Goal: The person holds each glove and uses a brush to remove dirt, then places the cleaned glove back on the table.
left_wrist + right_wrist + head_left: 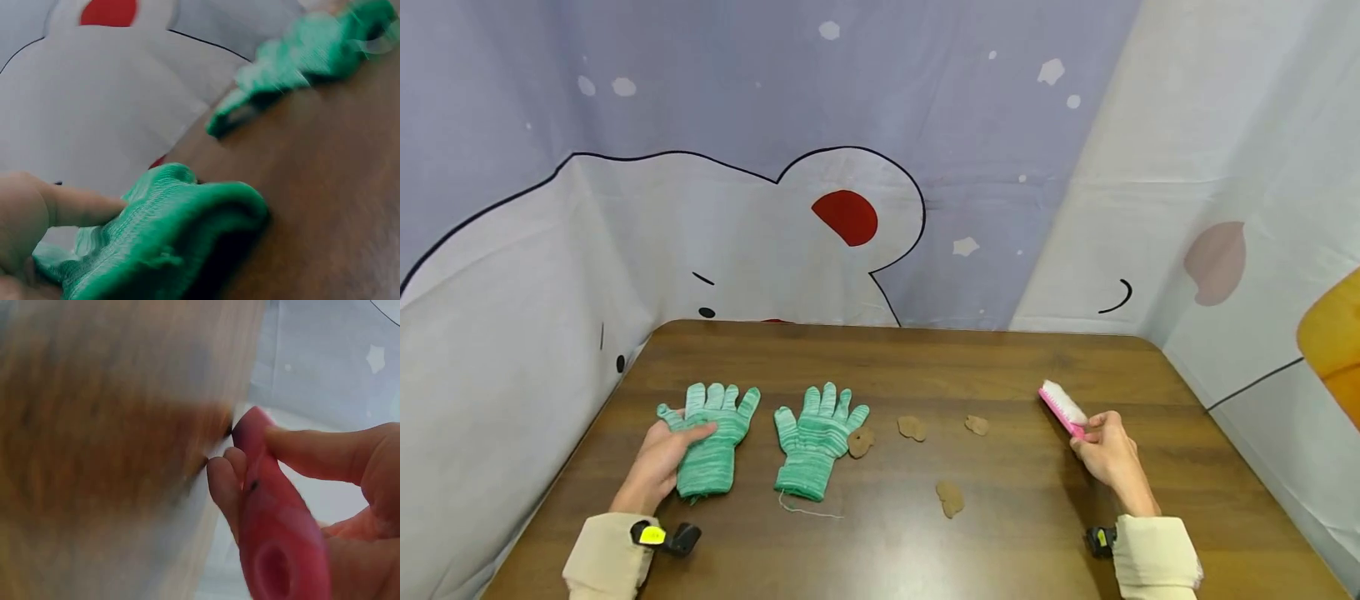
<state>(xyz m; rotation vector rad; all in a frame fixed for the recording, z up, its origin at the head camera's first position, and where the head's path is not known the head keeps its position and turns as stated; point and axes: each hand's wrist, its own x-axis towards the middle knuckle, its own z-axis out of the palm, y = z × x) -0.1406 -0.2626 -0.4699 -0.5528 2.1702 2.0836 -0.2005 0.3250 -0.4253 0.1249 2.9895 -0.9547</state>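
In the head view my left hand [657, 461] grips a green knit glove [709, 454] by its side, thumb on top and fingers underneath. The left wrist view shows its cuff opening close up. A second green glove [811, 450] lies flat to the right, a loose thread trailing from its cuff. At the right, my right hand [1107, 450] pinches the handle of a pink brush [1062, 408] with white bristles. Seen from the right wrist, the pink handle [281, 531] has a hole in its end, and thumb and fingers hold it from both sides.
Several brown, irregular flat pieces lie mid-table: one [861, 442] touches the second glove, another [950, 498] is nearer the front, and a small one [977, 425] sits farther right. The brown wooden table [880, 567] ends at a patterned cloth [737, 233] behind it.
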